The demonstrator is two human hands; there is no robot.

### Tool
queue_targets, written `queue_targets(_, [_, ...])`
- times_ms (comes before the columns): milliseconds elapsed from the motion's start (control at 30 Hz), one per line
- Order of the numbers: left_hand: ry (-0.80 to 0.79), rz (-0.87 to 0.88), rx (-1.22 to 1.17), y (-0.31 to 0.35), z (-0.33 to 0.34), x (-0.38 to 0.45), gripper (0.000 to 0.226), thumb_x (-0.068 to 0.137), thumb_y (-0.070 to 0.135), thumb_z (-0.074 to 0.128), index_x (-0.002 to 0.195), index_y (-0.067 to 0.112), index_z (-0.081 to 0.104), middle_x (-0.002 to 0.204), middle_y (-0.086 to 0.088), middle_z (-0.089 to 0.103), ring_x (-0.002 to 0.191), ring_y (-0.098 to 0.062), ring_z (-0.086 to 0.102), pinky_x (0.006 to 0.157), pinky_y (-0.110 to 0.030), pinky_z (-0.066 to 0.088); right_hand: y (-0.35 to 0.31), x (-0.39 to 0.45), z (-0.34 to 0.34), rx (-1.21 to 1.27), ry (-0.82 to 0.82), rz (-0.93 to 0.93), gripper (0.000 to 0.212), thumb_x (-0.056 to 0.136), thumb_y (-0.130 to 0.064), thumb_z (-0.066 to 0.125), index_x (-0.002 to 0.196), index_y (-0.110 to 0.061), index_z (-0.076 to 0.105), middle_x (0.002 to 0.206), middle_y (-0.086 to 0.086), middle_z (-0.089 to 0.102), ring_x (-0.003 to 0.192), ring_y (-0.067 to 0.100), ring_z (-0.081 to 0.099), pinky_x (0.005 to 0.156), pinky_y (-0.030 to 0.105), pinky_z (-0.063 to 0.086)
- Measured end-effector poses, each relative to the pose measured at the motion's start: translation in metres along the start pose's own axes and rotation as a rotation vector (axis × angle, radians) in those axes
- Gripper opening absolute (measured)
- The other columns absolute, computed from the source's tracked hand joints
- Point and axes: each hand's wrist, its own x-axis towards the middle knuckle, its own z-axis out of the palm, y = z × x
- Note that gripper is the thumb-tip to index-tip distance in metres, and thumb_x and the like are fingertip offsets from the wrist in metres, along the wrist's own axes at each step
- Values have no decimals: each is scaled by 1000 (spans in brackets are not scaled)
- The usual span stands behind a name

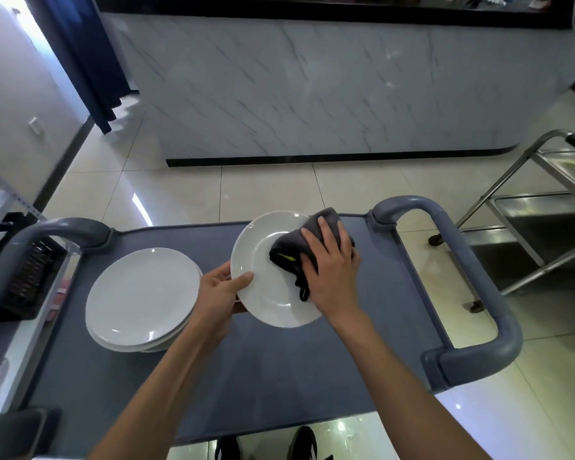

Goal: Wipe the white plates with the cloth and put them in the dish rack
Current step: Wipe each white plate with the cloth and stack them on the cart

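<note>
**White plate under the cloth, wiping in hand**

White plate [266, 287] sits tilted above the grey cart top [279, 376], pinched at its near-left rim by my left hand [218, 293], thumb on the face. My right hand [329, 267] lies spread over the dark cloth [299, 250], pressing it onto the plate's right side. I judge this the wiping step. Beside it, the stack of plates [143, 297] waits. Next I must carry this one to the black dish rack [27, 277] at far left.

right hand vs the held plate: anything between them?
Yes: the dark cloth lies between the right hand and the plate, seen in the head view.
</note>
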Motion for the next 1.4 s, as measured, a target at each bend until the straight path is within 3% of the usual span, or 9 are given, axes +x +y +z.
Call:
queue_targets(500, [-88,-13,166,3,-2,-6,30,85,-1,69,95,25,79,97,-9,78,85,-28,75,60,-33,59,-49,13,11,5,-112,-172,44,104,-40,45,147,-34,44,164,-2,27,153,30,8,110,61,26])
queue_targets(767, [-84,0,163,3,-9,-6,28,85,-2,68,100,20,78,98,-10,77,87,-29,75,61,-34,58,-49,24,11,8,-96,-264,40,102,-45,48,140,-35,51,159,-3,35,149,30,18,107,58,28])
queue_targets(967, [-76,24,111,5,-19,-6,37,82,-1,70,110,22,77,102,-12,77,87,-29,73,63,-38,58,-30,44,5,6,-36,-112,40,98,-50,50,136,-37,52,152,-9,41,140,26,31,100,50,32])
queue_targets(1133, [-50,35,43,3,-24,-4,43,72,11,75,113,22,76,106,-15,75,91,-32,72,70,-45,59,-15,45,4,134,-20,-16,44,96,-51,54,138,-38,51,148,-15,45,133,22,39,98,48,41])
queue_targets(1267, [37,52,-52,3,-26,1,33,81,-1,72,108,19,77,104,-16,75,88,-31,72,66,-39,58,-7,43,3,274,-16,74,49,95,-46,59,142,-36,48,147,-13,45,126,24,44,99,46,45])
queue_targets(1333, [89,50,-90,4,-27,3,30,83,-3,71,104,18,78,101,-14,76,84,-28,73,60,-34,57,-5,41,4,389,-28,121,53,93,-40,64,143,-34,48,144,-10,48,124,23,47,102,40,45])
queue_targets(1400, [124,53,-136,5,-27,5,29,83,-3,71,104,17,77,101,-13,76,82,-26,72,57,-30,55,-5,37,4,519,-46,183,57,89,-34,69,142,-34,48,135,-10,51,118,14,50,99,26,44])
